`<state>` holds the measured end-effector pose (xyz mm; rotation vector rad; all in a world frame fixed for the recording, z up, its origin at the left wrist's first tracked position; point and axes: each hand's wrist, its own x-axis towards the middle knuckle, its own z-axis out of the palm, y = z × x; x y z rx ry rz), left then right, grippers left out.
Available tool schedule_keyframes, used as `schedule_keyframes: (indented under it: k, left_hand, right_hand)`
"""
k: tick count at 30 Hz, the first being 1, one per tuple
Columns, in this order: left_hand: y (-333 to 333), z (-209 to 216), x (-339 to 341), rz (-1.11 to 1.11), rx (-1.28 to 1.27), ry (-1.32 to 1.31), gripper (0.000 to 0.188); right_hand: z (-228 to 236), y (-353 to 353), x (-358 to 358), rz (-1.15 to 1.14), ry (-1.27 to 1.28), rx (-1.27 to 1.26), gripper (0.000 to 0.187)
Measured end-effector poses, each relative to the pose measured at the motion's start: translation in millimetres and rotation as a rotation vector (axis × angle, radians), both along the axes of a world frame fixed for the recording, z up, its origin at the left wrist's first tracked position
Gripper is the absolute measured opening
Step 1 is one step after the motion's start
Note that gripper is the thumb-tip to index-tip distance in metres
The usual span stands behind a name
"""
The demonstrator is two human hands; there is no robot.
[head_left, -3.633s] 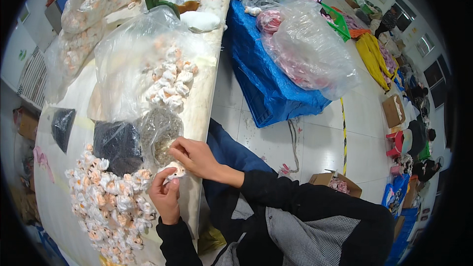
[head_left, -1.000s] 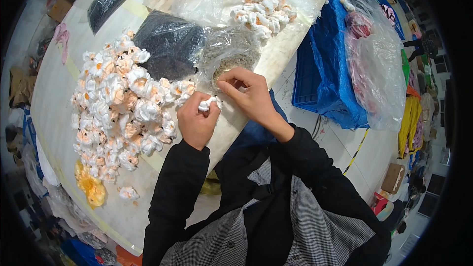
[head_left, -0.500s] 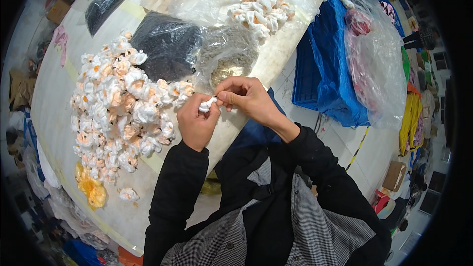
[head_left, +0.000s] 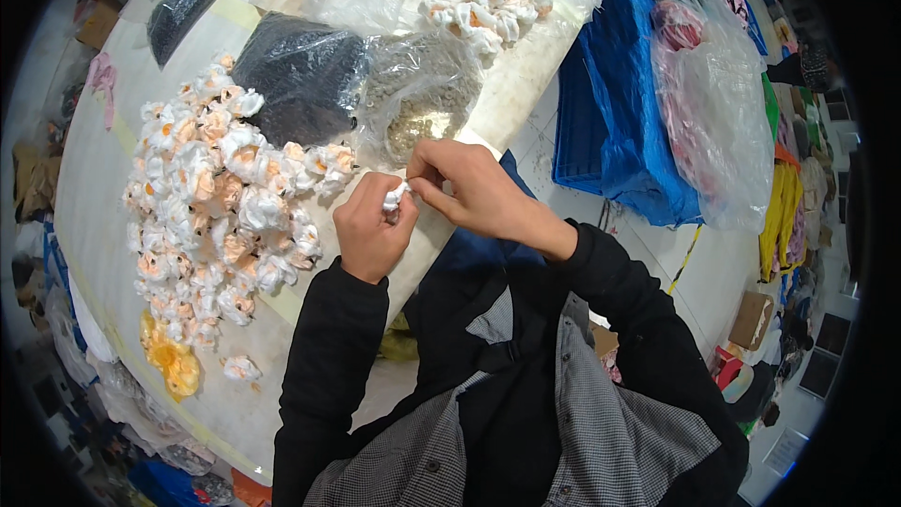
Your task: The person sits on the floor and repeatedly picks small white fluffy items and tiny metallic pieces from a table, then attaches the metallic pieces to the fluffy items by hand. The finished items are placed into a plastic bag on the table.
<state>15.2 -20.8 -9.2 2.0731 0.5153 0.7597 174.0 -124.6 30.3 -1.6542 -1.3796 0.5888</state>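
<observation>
A small white fabric flower (head_left: 394,197) is pinched in my left hand (head_left: 371,230), its fingers curled closed over the table's near edge. My right hand (head_left: 483,192) is closed in a pinch right at the flower's upper edge; what its fingertips grip is too small to make out. Left of my hands spreads a heap of white and peach fabric flowers (head_left: 202,174). Just beyond my fingers lies an open clear bag of small pale beads (head_left: 422,99), beside a clear bag of black bead-like bits (head_left: 302,75).
More white flowers (head_left: 483,5) lie at the table's far side, next to clear plastic sheeting. A yellow flower (head_left: 171,357) and a single white one (head_left: 241,369) lie at the near left. Right of the table (head_left: 511,84) stands a blue tarp-like container (head_left: 619,113) with a clear bag (head_left: 718,145).
My right hand has turned slightly, its fingers more curled at the flower. My left hand keeps its hold. The whole view has shifted a little, so the table sits slightly further left.
</observation>
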Motion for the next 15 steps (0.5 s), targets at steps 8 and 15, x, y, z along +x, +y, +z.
schedule_keyframes:
  k: [8, 15]
  left_hand:
    - [1.1, -5.2, -2.2, -0.05, 0.04, 0.02, 0.014]
    - [-0.4, -2.0, -1.5, -0.072, 0.027, 0.002, 0.013]
  right_hand:
    - [-5.5, 0.7, 6.6, 0.076, 0.015, -0.049, 0.009]
    - [-10.2, -1.1, 10.8, 0.137, 0.029, -0.014, 0.013]
